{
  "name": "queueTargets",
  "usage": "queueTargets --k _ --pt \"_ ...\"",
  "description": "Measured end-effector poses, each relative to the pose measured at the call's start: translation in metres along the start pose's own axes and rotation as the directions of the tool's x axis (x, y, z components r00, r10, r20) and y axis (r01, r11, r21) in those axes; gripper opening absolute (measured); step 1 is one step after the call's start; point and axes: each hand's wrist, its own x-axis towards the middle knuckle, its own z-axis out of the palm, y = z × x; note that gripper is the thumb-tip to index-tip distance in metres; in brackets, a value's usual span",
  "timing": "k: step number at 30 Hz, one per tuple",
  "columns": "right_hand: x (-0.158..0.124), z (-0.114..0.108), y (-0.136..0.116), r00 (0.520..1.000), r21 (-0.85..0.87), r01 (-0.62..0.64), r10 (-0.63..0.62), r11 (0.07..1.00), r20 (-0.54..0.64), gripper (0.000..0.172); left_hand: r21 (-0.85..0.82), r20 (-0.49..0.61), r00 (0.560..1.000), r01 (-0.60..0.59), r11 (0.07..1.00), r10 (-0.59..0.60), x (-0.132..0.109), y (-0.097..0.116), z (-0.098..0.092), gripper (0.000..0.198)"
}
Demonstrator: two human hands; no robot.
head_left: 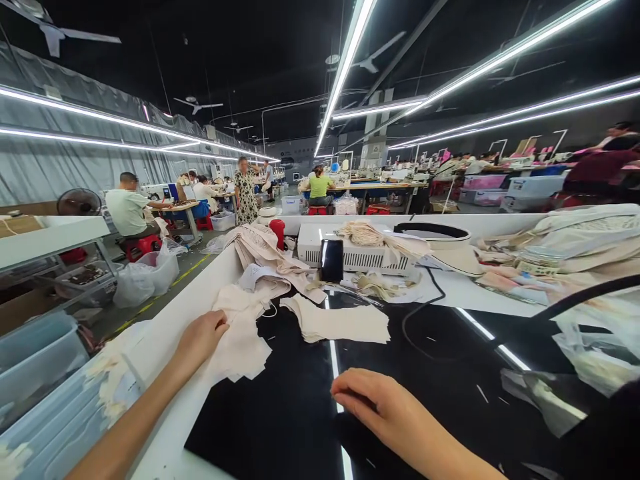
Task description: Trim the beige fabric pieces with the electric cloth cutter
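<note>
At the left, my left hand [201,339] rests on a loose pile of cream fabric pieces [243,340], its fingers bent and closed at the pile's edge. My right hand [376,408] hovers over the glossy black panel [285,413], thumb and fingers drawn together, with nothing visible between them. Beyond it lies a stack of cream cut fabric strips [345,323], apart from both hands. More fabric [255,247] is heaped behind the left pile, along the white table edge.
A phone [332,261] leans against a white vented machine [305,245]. A black cable [407,327] loops across the panel at right. Fabric bundles [590,240] and clear plastic bags [600,347] crowd the right side. Blue bins [45,347] stand at left; several people work behind.
</note>
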Motion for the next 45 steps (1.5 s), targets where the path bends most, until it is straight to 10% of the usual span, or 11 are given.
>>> queueTargets --k 15,20,24,29,36,45 --pt "0.004 0.03 -0.015 0.99 0.187 -0.097 0.075 0.978 0.123 0.024 -0.336 -0.074 0.989 -0.149 0.93 0.131 -0.015 0.009 -0.001 0.013" --pt "0.009 0.056 -0.036 0.889 0.704 -0.45 0.347 0.55 0.298 0.05 -0.448 -0.026 0.962 -0.253 0.858 0.27 -0.05 0.043 0.001 0.015" --pt "0.017 0.064 -0.045 0.832 0.869 -0.481 0.372 0.116 0.411 0.05 -0.437 0.025 0.888 -0.403 0.804 0.459 -0.081 0.066 0.009 0.012" --pt "0.021 0.066 -0.037 0.877 0.926 -0.353 0.392 0.136 0.277 0.04 -0.453 -0.005 0.667 -0.666 0.593 0.745 -0.103 0.078 0.023 0.017" --pt "0.009 0.063 -0.03 0.891 0.975 -0.209 0.426 0.076 0.158 0.047 -0.697 0.184 0.911 -0.143 0.702 0.369 -0.095 0.072 0.03 0.03" --pt "-0.005 0.068 -0.042 0.914 0.961 -0.236 0.369 0.145 0.169 0.047 -0.918 0.245 0.926 0.125 0.378 0.288 -0.084 0.088 0.049 0.051"
